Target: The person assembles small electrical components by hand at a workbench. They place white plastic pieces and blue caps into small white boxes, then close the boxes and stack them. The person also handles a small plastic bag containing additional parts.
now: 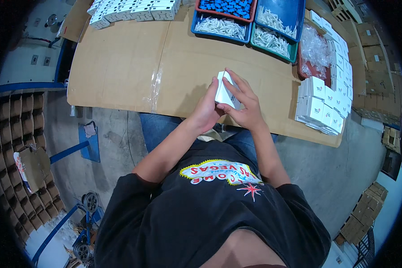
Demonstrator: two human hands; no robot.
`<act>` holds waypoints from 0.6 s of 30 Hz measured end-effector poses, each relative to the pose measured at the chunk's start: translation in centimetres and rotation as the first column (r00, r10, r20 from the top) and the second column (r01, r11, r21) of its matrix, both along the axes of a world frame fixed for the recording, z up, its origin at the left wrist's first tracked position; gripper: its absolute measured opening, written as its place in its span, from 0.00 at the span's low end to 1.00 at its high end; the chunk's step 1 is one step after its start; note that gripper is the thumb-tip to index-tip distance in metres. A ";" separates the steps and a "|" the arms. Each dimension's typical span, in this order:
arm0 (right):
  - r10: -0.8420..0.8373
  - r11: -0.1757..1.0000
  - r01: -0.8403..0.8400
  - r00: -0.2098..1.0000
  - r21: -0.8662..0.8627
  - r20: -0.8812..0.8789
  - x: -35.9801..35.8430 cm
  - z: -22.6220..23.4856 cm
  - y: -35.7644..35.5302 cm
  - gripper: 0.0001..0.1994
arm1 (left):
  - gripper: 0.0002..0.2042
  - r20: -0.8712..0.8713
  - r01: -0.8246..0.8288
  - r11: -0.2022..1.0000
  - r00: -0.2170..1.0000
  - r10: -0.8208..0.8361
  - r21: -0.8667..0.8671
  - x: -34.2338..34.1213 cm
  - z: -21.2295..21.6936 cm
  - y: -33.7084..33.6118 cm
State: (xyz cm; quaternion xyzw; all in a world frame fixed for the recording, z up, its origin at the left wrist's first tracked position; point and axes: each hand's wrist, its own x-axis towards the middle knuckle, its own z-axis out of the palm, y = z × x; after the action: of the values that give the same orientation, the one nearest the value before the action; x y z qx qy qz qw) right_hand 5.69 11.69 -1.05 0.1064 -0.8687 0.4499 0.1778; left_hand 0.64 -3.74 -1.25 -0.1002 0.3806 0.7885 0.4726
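Note:
A small white box (226,91) is held between both hands over the near edge of a table covered in brown cardboard (120,67). My left hand (206,109) grips it from the left and below. My right hand (244,103) wraps its right side, fingers spread across the top. The box stands on end, tilted slightly.
Stacks of white boxes (326,105) line the right side of the table, and more white boxes (134,10) lie at the far left. Blue and green trays (254,22) of small white and blue parts sit at the back, beside a red tray of clear bags (315,49). Cardboard dividers (18,147) stand at left.

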 end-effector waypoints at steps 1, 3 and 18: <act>0.012 1.000 -0.012 1.000 -0.001 -0.003 -0.1 -0.1 0.0 0.35 | 0.28 -0.005 -0.020 1.000 1.000 0.020 0.001 0.2 0.3 0.0; 0.035 0.999 -0.035 0.999 -0.002 -0.006 -0.2 -0.1 0.0 0.35 | 0.29 -0.011 -0.053 0.999 0.999 0.053 -0.008 0.5 0.5 0.2; 0.117 0.988 -0.104 0.986 -0.114 0.120 0.3 -1.4 0.6 0.33 | 0.29 -0.040 -0.020 0.999 0.999 0.018 -0.041 1.1 -1.1 0.1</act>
State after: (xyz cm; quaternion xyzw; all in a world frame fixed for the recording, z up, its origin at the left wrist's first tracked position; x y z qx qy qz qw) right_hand 6.04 12.27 -2.48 0.1161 -0.8455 0.5111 0.1028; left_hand 1.71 -3.63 -2.33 -0.0981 0.4052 0.7868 0.4552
